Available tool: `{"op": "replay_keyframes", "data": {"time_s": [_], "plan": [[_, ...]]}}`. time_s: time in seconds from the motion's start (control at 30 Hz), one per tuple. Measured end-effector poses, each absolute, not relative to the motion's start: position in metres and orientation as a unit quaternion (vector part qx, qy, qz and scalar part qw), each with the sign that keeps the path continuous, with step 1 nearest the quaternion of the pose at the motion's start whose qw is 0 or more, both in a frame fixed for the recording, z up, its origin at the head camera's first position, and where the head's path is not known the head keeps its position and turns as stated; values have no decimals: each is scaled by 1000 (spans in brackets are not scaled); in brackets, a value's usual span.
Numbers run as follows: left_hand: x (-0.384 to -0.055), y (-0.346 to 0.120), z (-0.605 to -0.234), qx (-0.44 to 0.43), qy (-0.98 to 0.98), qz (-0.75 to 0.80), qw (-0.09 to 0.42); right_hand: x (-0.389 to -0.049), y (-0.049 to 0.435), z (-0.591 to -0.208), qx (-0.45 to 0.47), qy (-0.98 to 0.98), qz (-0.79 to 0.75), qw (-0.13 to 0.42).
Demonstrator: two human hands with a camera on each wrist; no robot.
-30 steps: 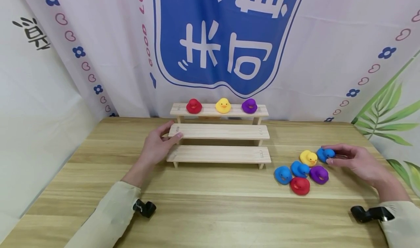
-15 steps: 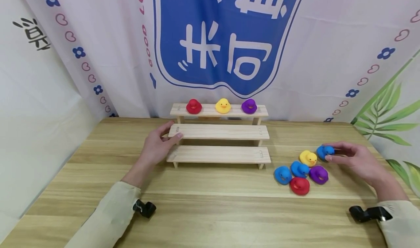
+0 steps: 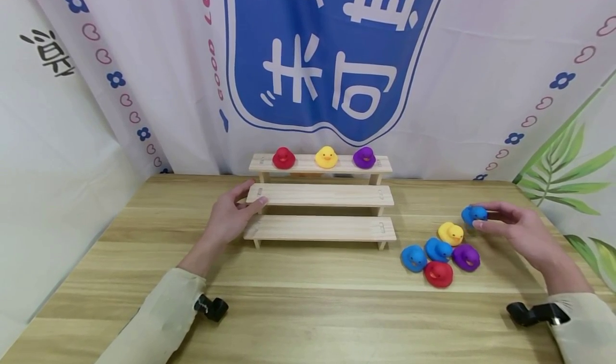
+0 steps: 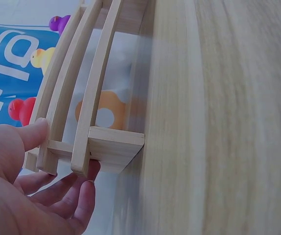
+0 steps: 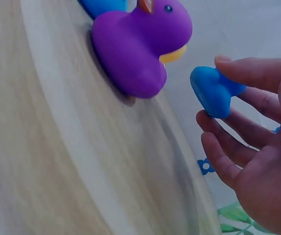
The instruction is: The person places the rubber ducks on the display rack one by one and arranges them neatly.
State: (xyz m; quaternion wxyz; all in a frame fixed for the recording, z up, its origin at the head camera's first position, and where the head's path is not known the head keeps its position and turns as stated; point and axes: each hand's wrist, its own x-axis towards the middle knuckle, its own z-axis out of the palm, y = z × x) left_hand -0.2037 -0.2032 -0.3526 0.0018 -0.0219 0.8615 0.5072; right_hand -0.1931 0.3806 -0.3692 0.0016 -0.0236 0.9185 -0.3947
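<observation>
My right hand [image 3: 524, 235] pinches a blue rubber duck [image 3: 472, 215] between thumb and fingers. The right wrist view shows that blue duck [image 5: 214, 90] raised off the table, beyond a purple duck [image 5: 135, 54]. At the left end of a three-tier wooden display stand [image 3: 322, 194], my left hand [image 3: 230, 213] grips the middle tier, thumb on top. In the left wrist view its fingers [image 4: 84, 203] reach under the tiers. Along the top tier sit a red duck [image 3: 284, 159], a yellow duck [image 3: 326, 157] and a purple duck [image 3: 364, 158].
Right of the stand, a loose cluster on the wooden table [image 3: 308, 321] holds a yellow duck [image 3: 451, 234], two blue ducks [image 3: 414, 258], a purple duck [image 3: 466, 257] and a red duck [image 3: 438, 275]. A printed curtain [image 3: 457, 86] hangs behind the stand.
My right hand has lifted the blue duck and moved it slightly up and left, away from the yellow duck beside it. The left hand keeps its grip on the stand.
</observation>
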Motion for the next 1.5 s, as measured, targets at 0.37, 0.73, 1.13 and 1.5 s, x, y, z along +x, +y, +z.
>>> {"op": "replay_keyframes", "data": {"time_s": [0.37, 0.73, 1.13, 1.5], "plan": [[-203, -203, -353, -21, 863, 505, 1, -192, 365, -361, -20, 915, -404, -13], [-205, -204, -353, -23, 862, 506, 0, -193, 355, -360, -43, 907, -418, -34], [-204, -205, -353, -18, 861, 509, 5, -193, 350, -362, -50, 910, -410, -25], [-203, -203, -352, -24, 860, 509, 6, -193, 348, -361, -46, 907, -418, -17]]}}
